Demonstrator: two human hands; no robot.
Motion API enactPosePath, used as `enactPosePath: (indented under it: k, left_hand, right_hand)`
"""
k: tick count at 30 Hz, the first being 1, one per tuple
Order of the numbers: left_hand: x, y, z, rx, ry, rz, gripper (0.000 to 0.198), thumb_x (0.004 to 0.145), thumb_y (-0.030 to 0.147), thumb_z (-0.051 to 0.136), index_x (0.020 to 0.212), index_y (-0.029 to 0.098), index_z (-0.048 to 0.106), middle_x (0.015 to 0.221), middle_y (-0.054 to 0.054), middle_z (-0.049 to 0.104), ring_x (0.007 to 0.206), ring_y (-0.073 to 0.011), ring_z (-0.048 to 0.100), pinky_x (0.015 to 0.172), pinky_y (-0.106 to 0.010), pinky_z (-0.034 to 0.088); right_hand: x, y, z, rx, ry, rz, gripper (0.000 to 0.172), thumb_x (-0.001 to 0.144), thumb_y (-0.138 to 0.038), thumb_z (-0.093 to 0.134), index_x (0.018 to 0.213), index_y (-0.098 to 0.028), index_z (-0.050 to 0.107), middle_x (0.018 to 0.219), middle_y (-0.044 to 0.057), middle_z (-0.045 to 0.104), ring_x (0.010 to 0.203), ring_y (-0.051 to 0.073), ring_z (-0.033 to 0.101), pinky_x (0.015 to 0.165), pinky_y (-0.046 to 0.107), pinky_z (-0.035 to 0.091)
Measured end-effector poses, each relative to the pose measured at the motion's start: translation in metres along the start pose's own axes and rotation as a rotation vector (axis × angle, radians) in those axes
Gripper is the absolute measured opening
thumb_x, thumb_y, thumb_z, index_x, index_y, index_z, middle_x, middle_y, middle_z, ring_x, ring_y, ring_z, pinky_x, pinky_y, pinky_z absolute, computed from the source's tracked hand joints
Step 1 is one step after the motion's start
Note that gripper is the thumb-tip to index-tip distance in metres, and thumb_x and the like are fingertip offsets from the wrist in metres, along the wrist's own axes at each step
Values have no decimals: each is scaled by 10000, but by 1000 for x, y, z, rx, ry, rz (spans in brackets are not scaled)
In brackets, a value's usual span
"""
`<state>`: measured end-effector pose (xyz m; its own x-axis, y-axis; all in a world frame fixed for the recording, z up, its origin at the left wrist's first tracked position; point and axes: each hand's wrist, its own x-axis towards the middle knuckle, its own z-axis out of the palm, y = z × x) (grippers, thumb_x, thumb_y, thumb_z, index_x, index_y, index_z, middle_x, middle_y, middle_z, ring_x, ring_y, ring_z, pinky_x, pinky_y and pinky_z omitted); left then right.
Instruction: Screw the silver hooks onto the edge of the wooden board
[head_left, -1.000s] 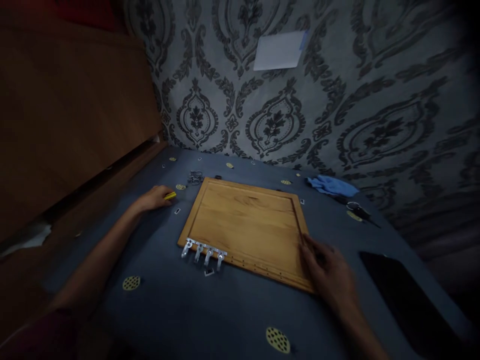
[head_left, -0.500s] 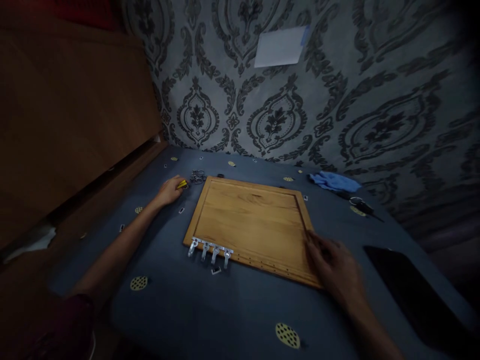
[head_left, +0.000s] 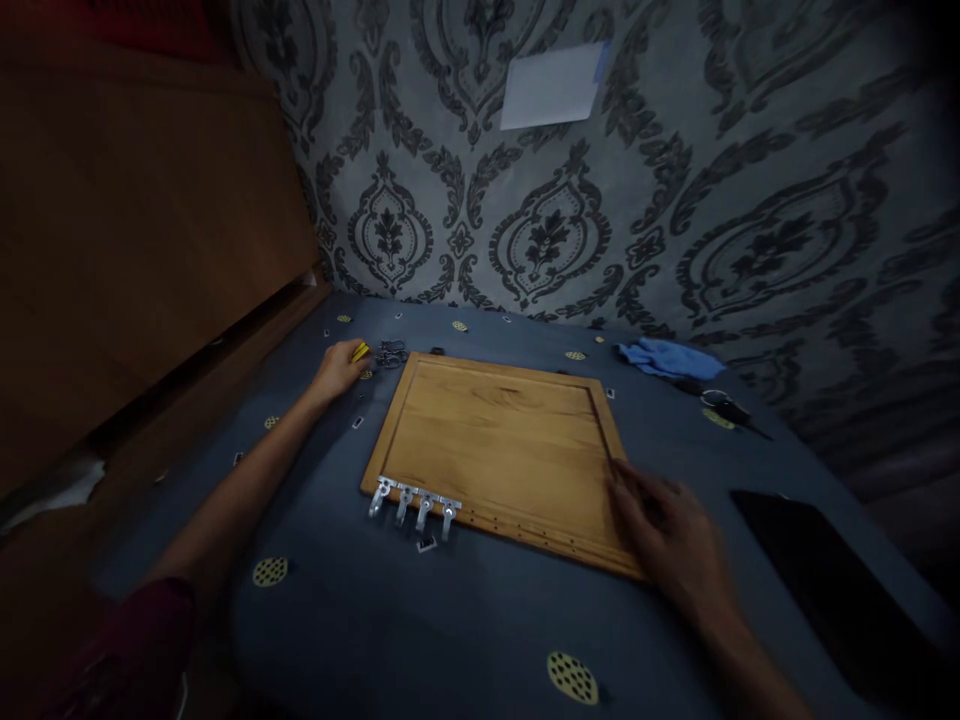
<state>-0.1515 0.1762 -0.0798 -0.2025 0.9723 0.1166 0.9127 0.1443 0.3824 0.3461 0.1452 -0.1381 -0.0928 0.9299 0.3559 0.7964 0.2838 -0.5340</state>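
A wooden board (head_left: 499, 445) with a raised rim lies flat on a dark blue patterned cloth (head_left: 420, 630). Several small metal hooks (head_left: 411, 502) line its near left edge. My left hand (head_left: 339, 368) reaches far left of the board, fingers closed round a small yellow object (head_left: 361, 352), right beside a pile of loose metal hooks (head_left: 391, 353). My right hand (head_left: 667, 535) rests on the board's near right corner, fingers curled against its edge.
A blue cloth (head_left: 667, 357) and a dark metal tool (head_left: 726, 408) lie at the back right. A dark flat slab (head_left: 817, 580) sits at the right. Brown wooden furniture (head_left: 135, 230) stands at the left, a patterned wall behind with a paper (head_left: 551, 85) stuck on it.
My left hand has moved away from me along the board's left side, carrying the yellow object up to the pile of loose hooks. My right hand stays on the board.
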Motion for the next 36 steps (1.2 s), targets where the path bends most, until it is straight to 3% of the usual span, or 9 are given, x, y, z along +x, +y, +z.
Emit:
enactPosePath:
  k: [7, 14, 24, 30, 36]
  left_hand:
    - [10, 14, 10, 119, -6, -2, 384, 995, 385, 659, 1311, 170, 619, 1313, -109, 646, 1137, -246, 667, 957, -461, 592]
    - [-6, 3, 10, 223, 8, 41, 370, 1000, 384, 652, 1303, 173, 625, 1311, -108, 648, 1132, -241, 668, 959, -458, 592]
    - [-17, -8, 21, 241, 125, 81, 376, 997, 382, 657, 1305, 168, 622, 1305, -108, 649, 1129, -243, 670, 954, -459, 594]
    - [-14, -11, 14, 202, 196, 56, 366, 999, 382, 654, 1291, 162, 627, 1281, -105, 659, 1104, -235, 676, 939, -450, 599]
    - [-32, -9, 8, 165, 130, 67, 334, 1003, 385, 649, 1242, 151, 645, 1213, -93, 682, 1047, -216, 689, 909, -429, 606]
  right_hand:
    - [0, -3, -5, 10, -31, 1, 554, 876, -532, 509, 1164, -141, 777, 857, 118, 693, 781, 279, 660, 697, 396, 522]
    - [-1, 0, -2, 20, -9, -19, 558, 910, -584, 485, 1162, -179, 774, 834, 101, 679, 718, 259, 633, 650, 378, 506]
    - [-1, -2, -5, 22, -37, -25, 528, 914, -530, 516, 1183, -152, 769, 907, 128, 701, 811, 295, 666, 708, 409, 521]
    - [-2, -3, -6, 26, -18, -33, 559, 921, -583, 507, 1167, -160, 776, 874, 121, 690, 755, 277, 642, 658, 394, 507]
    - [-3, -5, -3, -16, 11, -37, 637, 936, -647, 463, 1157, -145, 786, 852, 124, 676, 716, 270, 611, 650, 406, 494]
